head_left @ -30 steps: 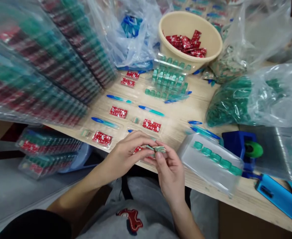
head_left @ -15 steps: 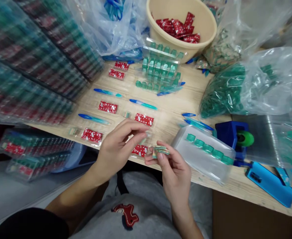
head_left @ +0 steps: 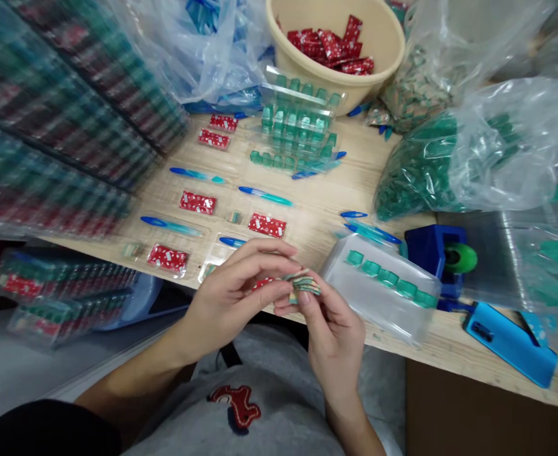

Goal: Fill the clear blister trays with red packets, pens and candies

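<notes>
My right hand (head_left: 333,323) pinches a small fanned stack of thin, square pieces (head_left: 308,284) in green, cream and orange layers. My left hand (head_left: 243,288) meets it from the left, thumb and fingertips closed on the stack's left edge. Under the left hand, a clear blister tray (head_left: 207,258) holds a blue pen-like tool (head_left: 231,242), and part of a red patterned packet (head_left: 262,283) shows between the fingers. Beyond the hands lie more trays with red packets (head_left: 267,225) and two-tone blue tools (head_left: 265,196).
At the right are a clear tray with green cups (head_left: 387,277), a blue tape dispenser (head_left: 428,259), a blue phone (head_left: 509,342) and a bag of green pieces (head_left: 416,168). A cream basin (head_left: 279,50) stands behind. Packed trays (head_left: 69,120) are stacked high at the left.
My left hand has moved right, its fingertips now meeting the stack in my right hand. A blue tool in the tray beneath has come into sight. The view has shifted slightly.
</notes>
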A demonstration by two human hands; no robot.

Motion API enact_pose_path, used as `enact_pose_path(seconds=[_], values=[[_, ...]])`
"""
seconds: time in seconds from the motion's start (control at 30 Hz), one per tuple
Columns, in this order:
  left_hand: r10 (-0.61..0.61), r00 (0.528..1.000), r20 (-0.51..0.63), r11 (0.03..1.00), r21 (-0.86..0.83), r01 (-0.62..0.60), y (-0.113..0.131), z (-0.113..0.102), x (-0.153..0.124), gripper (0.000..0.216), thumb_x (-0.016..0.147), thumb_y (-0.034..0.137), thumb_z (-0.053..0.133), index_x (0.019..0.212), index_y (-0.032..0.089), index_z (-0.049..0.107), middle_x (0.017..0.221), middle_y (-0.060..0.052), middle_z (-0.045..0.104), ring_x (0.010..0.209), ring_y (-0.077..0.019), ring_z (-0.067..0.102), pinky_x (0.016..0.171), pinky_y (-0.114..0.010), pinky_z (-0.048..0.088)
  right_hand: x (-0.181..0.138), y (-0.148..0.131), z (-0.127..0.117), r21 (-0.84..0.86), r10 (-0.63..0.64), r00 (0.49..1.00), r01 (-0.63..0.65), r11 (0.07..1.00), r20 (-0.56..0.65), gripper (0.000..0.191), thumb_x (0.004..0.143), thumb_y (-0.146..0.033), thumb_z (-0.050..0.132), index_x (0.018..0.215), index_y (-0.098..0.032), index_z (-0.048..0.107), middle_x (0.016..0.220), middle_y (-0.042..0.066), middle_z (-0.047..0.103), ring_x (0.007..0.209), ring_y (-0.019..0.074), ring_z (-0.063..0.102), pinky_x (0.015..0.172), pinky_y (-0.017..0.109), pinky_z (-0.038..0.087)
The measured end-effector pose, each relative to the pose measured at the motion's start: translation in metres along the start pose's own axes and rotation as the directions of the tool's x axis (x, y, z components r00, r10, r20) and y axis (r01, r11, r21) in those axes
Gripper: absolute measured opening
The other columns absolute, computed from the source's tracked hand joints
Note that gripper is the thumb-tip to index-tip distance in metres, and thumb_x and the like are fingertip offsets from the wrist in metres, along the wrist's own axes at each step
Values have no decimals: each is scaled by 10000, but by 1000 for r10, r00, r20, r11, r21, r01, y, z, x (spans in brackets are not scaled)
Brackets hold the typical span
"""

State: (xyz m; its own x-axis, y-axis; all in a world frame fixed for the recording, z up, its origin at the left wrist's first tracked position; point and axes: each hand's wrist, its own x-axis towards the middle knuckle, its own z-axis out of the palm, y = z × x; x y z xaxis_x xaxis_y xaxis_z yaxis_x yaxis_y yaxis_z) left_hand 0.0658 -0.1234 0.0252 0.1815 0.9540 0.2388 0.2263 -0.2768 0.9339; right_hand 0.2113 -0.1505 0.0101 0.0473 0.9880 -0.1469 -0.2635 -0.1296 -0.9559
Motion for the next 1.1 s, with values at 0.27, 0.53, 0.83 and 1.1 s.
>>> enact_pose_path(seconds=[0.27, 0.53, 0.83, 1.1], values=[[-21, 998, 54, 997, -79, 25, 1, -3, -1, 234, 871, 65, 657, 1034, 227, 696, 1000, 12, 707, 970, -62, 668, 878, -102, 512, -4, 2, -3, -26, -4, 997, 6, 1000, 80, 404, 916, -128, 608, 1169, -434, 682, 940, -73, 777, 665, 85, 744, 669, 177, 639], [-75, 997, 23, 989, -124, 78, 5, -1, -4, 259, 856, 55, 665, 1042, 235, 688, 976, 17, 730, 909, -78, 697, 832, -121, 543, -3, -6, -13, -321, -141, 976, 189, 928, 167, 551, 925, -67, 559, 1290, -479, 576, 1076, -88, 743, 804, 60, 736, 724, 142, 614], [32, 995, 93, 997, -67, -26, 2, -5, 0, 125, 883, 131, 660, 971, 217, 685, 909, -34, 735, 880, -145, 704, 803, -248, 582, -8, -9, -17, -447, -162, 967, 237, 863, 199, 576, 922, -74, 572, 1366, -437, 514, 1038, -43, 730, 837, 84, 724, 780, 186, 617], [-7, 995, 100, 995, -103, 18, 1, -4, -1, 89, 895, 136, 637, 951, 203, 658, 849, -31, 713, 809, -136, 693, 732, -229, 560, -9, -7, -10, -146, -72, 992, 86, 986, 100, 509, 893, -46, 610, 1254, -404, 590, 874, -89, 755, 680, 39, 717, 665, 113, 602]])
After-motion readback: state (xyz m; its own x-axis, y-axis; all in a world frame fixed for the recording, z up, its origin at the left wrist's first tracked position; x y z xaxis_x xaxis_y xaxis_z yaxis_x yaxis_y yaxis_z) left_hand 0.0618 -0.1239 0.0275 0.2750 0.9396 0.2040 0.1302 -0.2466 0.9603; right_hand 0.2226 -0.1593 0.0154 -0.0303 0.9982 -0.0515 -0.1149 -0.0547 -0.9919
